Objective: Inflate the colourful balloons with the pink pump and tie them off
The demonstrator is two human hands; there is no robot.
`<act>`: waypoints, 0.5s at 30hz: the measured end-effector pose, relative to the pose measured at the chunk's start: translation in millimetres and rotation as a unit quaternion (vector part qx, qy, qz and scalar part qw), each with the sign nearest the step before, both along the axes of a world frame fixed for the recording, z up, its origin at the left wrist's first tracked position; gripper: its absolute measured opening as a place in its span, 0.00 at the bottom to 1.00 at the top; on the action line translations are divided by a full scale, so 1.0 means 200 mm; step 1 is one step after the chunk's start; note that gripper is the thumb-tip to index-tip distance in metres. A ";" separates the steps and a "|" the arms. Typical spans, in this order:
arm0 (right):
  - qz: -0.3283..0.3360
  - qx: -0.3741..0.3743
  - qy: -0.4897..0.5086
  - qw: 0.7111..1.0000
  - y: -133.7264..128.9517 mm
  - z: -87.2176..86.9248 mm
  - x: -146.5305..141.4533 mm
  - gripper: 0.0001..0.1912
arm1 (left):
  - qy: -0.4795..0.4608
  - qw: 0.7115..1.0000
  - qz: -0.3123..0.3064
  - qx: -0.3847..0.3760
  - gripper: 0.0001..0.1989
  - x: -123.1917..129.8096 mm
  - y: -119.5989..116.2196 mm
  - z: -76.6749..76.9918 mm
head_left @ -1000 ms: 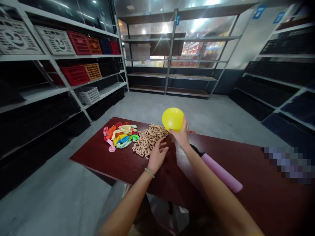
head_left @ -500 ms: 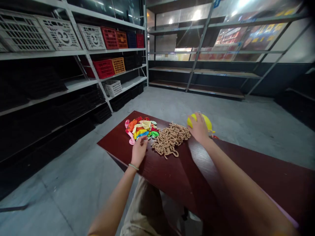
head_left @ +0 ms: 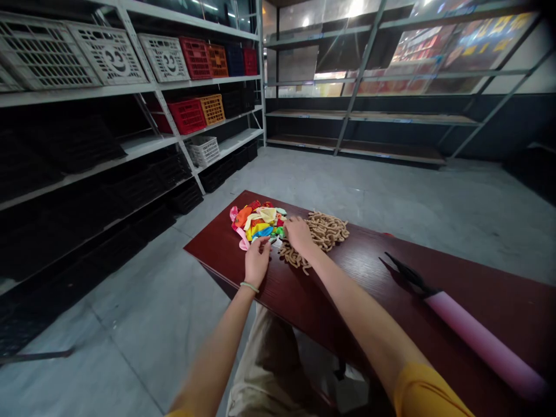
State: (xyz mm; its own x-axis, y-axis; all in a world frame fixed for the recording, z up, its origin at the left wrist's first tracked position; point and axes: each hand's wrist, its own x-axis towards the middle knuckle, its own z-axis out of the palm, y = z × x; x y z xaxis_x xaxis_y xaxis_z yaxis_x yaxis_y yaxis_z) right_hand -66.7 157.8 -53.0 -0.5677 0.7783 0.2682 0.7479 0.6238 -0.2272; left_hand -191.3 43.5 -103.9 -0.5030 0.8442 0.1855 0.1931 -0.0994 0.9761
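Note:
My left hand (head_left: 257, 259) is at the near edge of a heap of limp, uninflated balloons (head_left: 256, 220) in several colours. Its fingers are curled together at the tips, and what they pinch is too small to make out. Just to its right, my right hand (head_left: 298, 233) hangs over the left side of a pile of brown, worm-like twisted cords (head_left: 328, 230), partly covering it. The fingers of this hand are loosely bent and apart, near a green balloon (head_left: 279, 231), with nothing seen in them.
A pink hand pump (head_left: 482, 341) with a black nozzle lies on the right part of the dark red table (head_left: 360, 255). Racks with white, red and orange crates (head_left: 186, 116) line the left side. Metal shelving (head_left: 391, 119) stands at the back. My legs are under the near edge.
My right hand has let go of a yellow inflated balloon, now out of sight, and has moved left beside my left hand. The pink pump shows more fully. The view has shifted slightly.

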 end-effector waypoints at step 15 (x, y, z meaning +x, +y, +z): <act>0.152 -0.070 0.002 0.986 -0.35 0.44 0.60 0.10 | 0.039 0.958 -0.283 -0.004 0.17 0.29 -0.06 0.40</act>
